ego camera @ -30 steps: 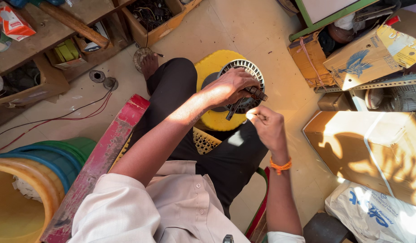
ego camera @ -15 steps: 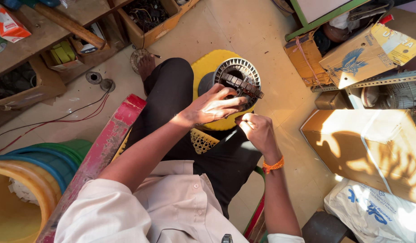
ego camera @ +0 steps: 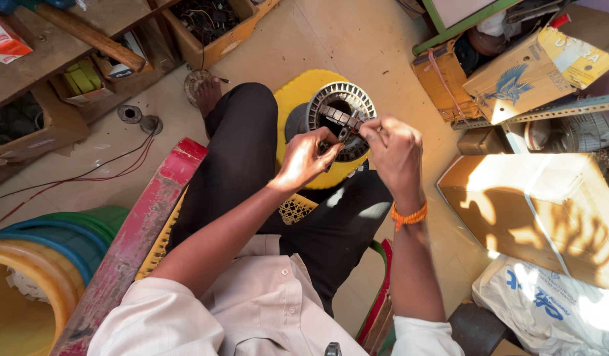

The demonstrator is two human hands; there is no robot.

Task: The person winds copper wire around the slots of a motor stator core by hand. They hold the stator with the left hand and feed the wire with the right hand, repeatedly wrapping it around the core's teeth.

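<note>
The stator (ego camera: 340, 118) is sitting on the yellow disc (ego camera: 301, 99), propped up for access. Above its rim, the left hand (ego camera: 304, 158) and right hand (ego camera: 393, 145) are pinching a small part (ego camera: 347, 132).

Round slotted metal stator (ego camera: 340, 105) rests tilted against a yellow disc (ego camera: 304, 92)

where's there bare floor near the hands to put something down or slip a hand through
Bare floor lies above the yellow disc, between the wooden parts tray and the cardboard boxes. A narrower strip runs between the right hand and the large box. It is crowded at the slotted metal ring, where the left hand works too.
</note>
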